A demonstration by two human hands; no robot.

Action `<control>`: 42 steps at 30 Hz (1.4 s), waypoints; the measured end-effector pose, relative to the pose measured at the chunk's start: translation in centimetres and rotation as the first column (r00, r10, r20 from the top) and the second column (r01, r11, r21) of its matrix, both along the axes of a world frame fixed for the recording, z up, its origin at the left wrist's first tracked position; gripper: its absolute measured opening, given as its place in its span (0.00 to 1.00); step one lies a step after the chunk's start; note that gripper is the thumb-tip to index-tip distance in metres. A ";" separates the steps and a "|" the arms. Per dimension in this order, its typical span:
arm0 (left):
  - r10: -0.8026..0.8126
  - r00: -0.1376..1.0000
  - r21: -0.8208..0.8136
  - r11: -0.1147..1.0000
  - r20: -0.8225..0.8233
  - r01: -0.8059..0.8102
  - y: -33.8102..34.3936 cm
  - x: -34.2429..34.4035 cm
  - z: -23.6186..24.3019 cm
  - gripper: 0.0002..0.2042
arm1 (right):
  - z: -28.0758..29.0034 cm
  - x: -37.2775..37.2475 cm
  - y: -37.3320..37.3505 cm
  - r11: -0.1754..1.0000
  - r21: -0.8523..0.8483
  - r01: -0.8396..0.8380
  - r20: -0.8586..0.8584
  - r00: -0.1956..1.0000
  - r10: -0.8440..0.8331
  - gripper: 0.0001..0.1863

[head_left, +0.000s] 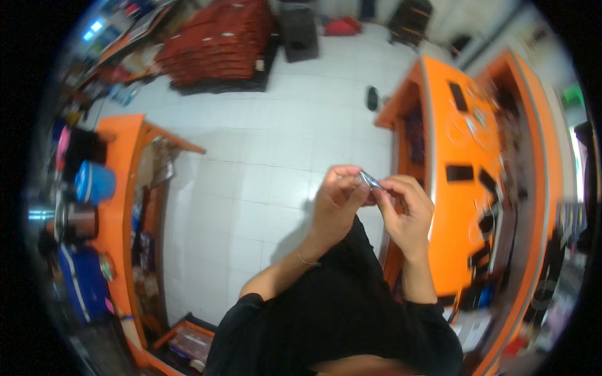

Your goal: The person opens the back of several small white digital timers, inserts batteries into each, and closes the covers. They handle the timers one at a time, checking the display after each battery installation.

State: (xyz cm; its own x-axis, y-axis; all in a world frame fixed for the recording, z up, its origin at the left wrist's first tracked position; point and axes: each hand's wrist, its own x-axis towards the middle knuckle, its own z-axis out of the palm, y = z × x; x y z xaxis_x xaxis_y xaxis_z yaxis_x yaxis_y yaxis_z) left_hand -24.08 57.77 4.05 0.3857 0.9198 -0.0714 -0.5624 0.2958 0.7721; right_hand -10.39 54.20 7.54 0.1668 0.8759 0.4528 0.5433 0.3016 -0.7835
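A small, shiny silver-and-dark object [370, 180] is pinched between the fingertips of both hands, held up in front of my body. It could be a little foil packet or a metallic piece; its kind is too small to tell. My left hand [340, 202] grips its left end with thumb and fingers closed, a thin bracelet on that wrist. My right hand [409, 212] pinches the other end between thumb and forefinger, with the remaining fingers curled. Both hands are above the floor, just left of the orange counter [448, 250].
Phones, including a dark one [459, 173], and white cables [461, 130] lie on the right counter. An orange table [119, 150] at left bears a blue container [95, 182] and a blue box [84, 282]. Stacked red-brown items [219, 44] stand at the back on the tiled floor [251, 163].
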 end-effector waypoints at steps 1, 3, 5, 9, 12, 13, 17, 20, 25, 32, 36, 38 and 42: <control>0.102 0.994 -0.041 0.994 0.041 -0.100 1.6 -0.2 -0.7 0.12 | -0.5 -0.5 2.4 0.999 0.017 -0.028 0.040 0.999 0.028 0.09; 0.164 0.982 -0.022 0.986 -0.092 -0.167 5.7 -0.9 -2.2 0.10 | -1.5 -1.4 7.5 0.995 -0.006 -0.100 0.076 0.992 0.101 0.10; 0.267 0.945 -0.016 0.961 -0.187 -0.275 9.9 -0.9 -3.7 0.09 | -2.6 -1.8 12.7 0.986 0.000 -0.167 0.121 0.979 0.166 0.11; 0.384 0.893 -0.069 0.910 -0.236 -0.409 20.5 -0.7 -6.9 0.07 | -4.8 -2.0 24.0 0.955 -0.069 -0.289 0.072 0.953 0.293 0.11; 0.375 0.878 -0.064 0.910 -0.297 -0.411 28.5 -2.0 -7.6 0.06 | -5.1 -2.0 33.2 0.920 -0.120 -0.374 0.037 0.924 0.381 0.09; 0.404 0.850 -0.058 0.893 -0.339 -0.447 30.2 -2.6 -7.4 0.06 | -5.1 -2.6 35.6 0.900 -0.179 -0.397 -0.024 0.916 0.400 0.09; 0.545 0.725 -0.055 0.782 -0.420 -0.620 37.4 -6.9 -6.1 0.05 | -5.4 -7.7 45.6 0.781 -0.256 -0.570 -0.091 0.819 0.567 0.06; 0.682 0.603 -0.053 0.643 -0.414 -0.764 42.2 -11.5 -6.4 0.08 | -7.3 -13.6 52.8 0.675 -0.215 -0.706 -0.081 0.701 0.708 0.05; 0.730 0.427 -0.018 0.495 -0.534 -0.869 50.2 -22.0 -10.5 0.12 | -11.7 -25.7 63.4 0.480 -0.216 -0.850 -0.090 0.507 0.857 0.05; 0.856 0.345 -0.120 0.324 -0.384 -0.938 62.2 -40.3 -11.3 0.12 | -11.0 -46.6 78.2 0.269 -0.296 -0.917 -0.077 0.303 0.950 0.07; 0.779 0.595 -0.312 0.525 -0.199 -0.792 69.6 -49.4 -10.3 0.13 | -9.2 -54.3 88.1 0.134 -0.483 -0.866 -0.154 0.235 0.960 0.09; 0.705 0.695 -0.385 0.607 -0.142 -0.695 73.7 -54.1 -11.0 0.12 | -9.6 -57.4 93.0 0.090 -0.569 -0.817 -0.219 0.256 0.942 0.10; 0.665 0.734 -0.456 0.616 -0.137 -0.643 83.6 -64.2 -13.5 0.13 | -13.3 -66.6 101.4 0.207 -0.522 -0.827 -0.205 0.358 0.911 0.11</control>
